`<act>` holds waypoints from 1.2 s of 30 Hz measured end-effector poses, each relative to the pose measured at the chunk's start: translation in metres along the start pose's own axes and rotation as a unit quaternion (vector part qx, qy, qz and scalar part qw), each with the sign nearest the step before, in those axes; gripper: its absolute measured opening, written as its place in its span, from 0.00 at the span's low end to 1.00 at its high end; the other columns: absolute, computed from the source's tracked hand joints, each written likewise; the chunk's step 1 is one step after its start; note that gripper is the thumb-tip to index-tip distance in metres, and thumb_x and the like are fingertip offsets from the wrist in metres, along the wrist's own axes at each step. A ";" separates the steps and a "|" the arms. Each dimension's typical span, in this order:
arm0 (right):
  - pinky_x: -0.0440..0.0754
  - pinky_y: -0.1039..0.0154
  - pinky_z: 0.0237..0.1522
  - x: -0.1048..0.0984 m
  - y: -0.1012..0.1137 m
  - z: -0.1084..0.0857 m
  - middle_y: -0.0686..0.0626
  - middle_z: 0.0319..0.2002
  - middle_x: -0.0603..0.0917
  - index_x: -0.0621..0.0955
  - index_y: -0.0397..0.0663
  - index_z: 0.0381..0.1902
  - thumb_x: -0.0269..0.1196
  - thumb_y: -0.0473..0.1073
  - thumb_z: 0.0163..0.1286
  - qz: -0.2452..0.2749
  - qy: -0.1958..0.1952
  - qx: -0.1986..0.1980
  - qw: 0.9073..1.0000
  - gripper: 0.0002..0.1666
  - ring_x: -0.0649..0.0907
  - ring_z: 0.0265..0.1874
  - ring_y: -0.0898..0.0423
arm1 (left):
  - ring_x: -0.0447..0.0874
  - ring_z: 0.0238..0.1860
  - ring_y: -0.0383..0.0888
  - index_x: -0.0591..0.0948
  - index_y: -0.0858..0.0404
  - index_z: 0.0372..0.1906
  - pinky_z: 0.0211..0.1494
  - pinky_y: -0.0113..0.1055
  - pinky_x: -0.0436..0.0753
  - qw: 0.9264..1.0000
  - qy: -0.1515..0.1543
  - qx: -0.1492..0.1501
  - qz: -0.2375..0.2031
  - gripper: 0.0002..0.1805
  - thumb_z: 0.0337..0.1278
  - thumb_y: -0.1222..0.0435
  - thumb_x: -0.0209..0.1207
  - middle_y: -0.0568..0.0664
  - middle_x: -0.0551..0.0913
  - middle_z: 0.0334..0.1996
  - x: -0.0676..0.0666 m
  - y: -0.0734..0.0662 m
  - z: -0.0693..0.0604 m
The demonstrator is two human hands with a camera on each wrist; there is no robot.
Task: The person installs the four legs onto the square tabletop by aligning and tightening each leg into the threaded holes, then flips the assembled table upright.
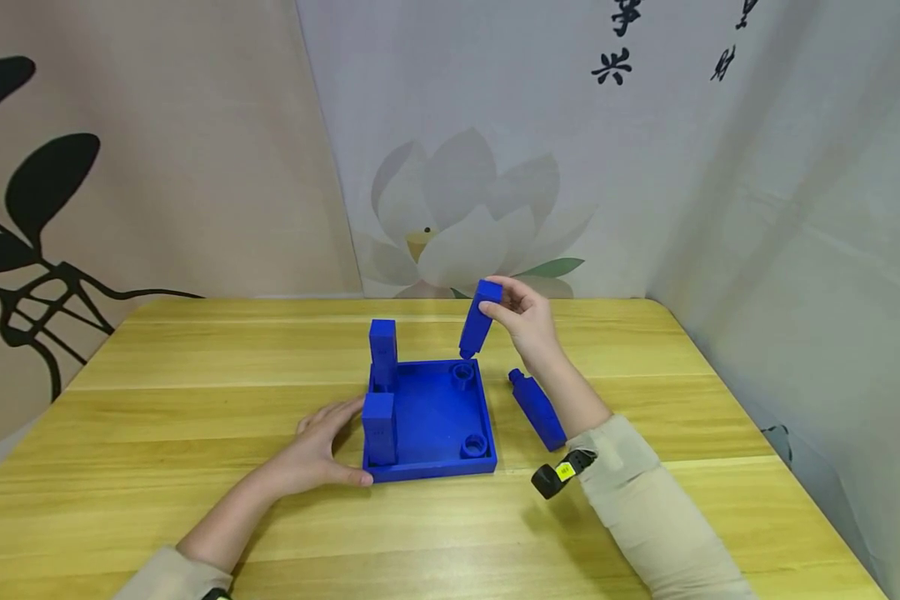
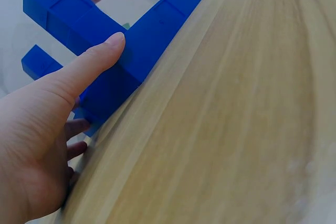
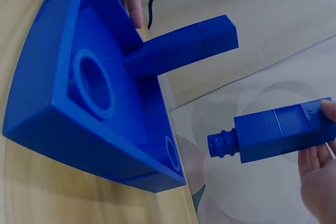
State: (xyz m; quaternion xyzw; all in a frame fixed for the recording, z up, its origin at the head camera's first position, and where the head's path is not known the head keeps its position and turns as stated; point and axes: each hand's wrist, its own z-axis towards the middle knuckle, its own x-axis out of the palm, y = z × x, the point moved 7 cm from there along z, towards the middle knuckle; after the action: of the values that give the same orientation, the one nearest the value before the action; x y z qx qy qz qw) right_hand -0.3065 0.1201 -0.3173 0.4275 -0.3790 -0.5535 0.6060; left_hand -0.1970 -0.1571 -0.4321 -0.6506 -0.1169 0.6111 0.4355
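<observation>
Blue post [image 1: 479, 323] was pinched, tilted, in right hand [image 1: 531, 323], just above far-right socket [image 1: 462, 377] of blue tray [image 1: 433, 417], whose left side was touched by wide-spread left hand [image 1: 317, 452].

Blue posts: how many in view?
4: two upright posts at the left corners of the tray, one post in the right hand, one lying on the table right of it.
</observation>
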 end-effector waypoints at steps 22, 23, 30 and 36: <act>0.78 0.65 0.45 0.015 0.005 -0.018 0.49 0.37 0.81 0.77 0.35 0.57 0.63 0.33 0.66 -0.070 0.035 0.028 0.997 0.21 0.80 0.38 0.56 | 0.49 0.69 0.65 0.59 0.58 0.74 0.64 0.65 0.43 1.000 0.005 -0.017 -0.002 0.62 0.29 0.41 0.75 0.59 0.59 0.71 0.001 0.004 0.000; 0.78 0.65 0.45 0.015 0.004 -0.018 0.49 0.37 0.81 0.78 0.36 0.57 0.63 0.33 0.66 -0.069 0.035 0.030 0.997 0.21 0.80 0.38 0.56 | 0.49 0.69 0.65 0.59 0.58 0.74 0.65 0.65 0.43 1.000 0.005 -0.017 -0.001 0.62 0.29 0.41 0.75 0.59 0.59 0.71 0.001 0.004 0.000; 0.79 0.64 0.46 0.015 0.000 -0.015 0.48 0.38 0.81 0.78 0.36 0.57 0.64 0.32 0.65 -0.065 0.040 0.031 0.997 0.22 0.80 0.39 0.55 | 0.49 0.69 0.67 0.60 0.58 0.73 0.64 0.66 0.43 1.000 0.006 -0.014 -0.002 0.61 0.30 0.42 0.75 0.60 0.59 0.70 0.001 0.002 0.000; 0.79 0.64 0.45 0.011 -0.025 -0.009 0.47 0.39 0.81 0.79 0.41 0.57 0.66 0.34 0.64 -0.055 0.042 0.026 0.997 0.22 0.81 0.41 0.50 | 0.48 0.69 0.64 0.59 0.57 0.74 0.64 0.64 0.44 1.000 0.009 -0.020 -0.003 0.62 0.29 0.41 0.75 0.58 0.59 0.71 0.000 0.004 0.000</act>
State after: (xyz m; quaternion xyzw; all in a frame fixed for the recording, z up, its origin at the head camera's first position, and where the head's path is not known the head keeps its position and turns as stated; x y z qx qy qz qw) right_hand -0.3058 0.1092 -0.3436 0.4867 -0.3431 -0.5575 0.5785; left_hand -0.1984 -0.1593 -0.4352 -0.6639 -0.1273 0.6017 0.4255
